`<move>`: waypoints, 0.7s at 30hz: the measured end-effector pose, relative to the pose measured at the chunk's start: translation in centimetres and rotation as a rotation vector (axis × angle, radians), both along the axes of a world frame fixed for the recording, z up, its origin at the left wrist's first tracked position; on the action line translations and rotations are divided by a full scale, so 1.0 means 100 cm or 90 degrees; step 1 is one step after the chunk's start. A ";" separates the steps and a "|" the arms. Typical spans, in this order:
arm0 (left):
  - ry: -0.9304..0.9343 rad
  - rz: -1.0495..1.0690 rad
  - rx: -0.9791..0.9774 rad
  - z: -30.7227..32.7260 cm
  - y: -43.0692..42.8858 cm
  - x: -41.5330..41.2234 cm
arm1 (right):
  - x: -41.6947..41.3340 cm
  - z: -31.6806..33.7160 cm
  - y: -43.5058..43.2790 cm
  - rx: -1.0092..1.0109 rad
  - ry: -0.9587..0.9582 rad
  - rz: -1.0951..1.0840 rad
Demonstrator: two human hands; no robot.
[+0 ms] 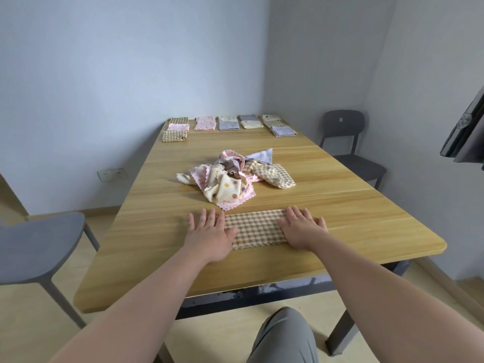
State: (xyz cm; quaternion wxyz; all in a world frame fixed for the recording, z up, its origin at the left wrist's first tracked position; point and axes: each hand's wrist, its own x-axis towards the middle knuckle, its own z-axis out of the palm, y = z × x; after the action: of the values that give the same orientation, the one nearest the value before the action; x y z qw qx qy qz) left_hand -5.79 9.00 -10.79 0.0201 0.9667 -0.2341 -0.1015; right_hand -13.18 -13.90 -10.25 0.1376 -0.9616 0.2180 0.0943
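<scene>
Both palms flat, fingers straight: my left hand (209, 233) and right hand (301, 227) press the ends of the checked cloth (255, 229) spanning between them. Loose cloth pile (233, 176) just beyond my fingertips.

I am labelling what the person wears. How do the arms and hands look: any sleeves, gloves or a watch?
The left forearm and the right forearm are bare, no sleeve in view. The left hand and the right hand wear no gloves, and no watch or bracelet shows.
</scene>
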 end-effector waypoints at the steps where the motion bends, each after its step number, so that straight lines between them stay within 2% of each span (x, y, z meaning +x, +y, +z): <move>1: -0.011 -0.003 -0.004 0.001 -0.006 -0.003 | 0.001 0.001 -0.002 0.006 -0.015 -0.041; 4: -0.028 -0.050 -0.043 0.002 -0.028 -0.014 | 0.006 0.006 0.002 -0.001 -0.033 -0.124; 11: -0.032 -0.075 -0.028 -0.012 -0.054 -0.019 | 0.013 0.015 0.015 -0.015 -0.098 -0.163; 16: -0.017 -0.089 -0.016 -0.010 -0.054 -0.018 | 0.014 0.030 0.015 0.195 -0.202 -0.214; 21: -0.019 -0.092 -0.032 -0.005 -0.059 -0.022 | 0.004 0.055 0.027 0.265 -0.327 -0.140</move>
State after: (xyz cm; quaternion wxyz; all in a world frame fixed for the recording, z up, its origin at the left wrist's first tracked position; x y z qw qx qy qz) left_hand -8.03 3.13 -11.29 0.0339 0.9479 -0.3059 -0.0824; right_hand -12.80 -11.25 -4.78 0.3905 -0.8760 0.2544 -0.1241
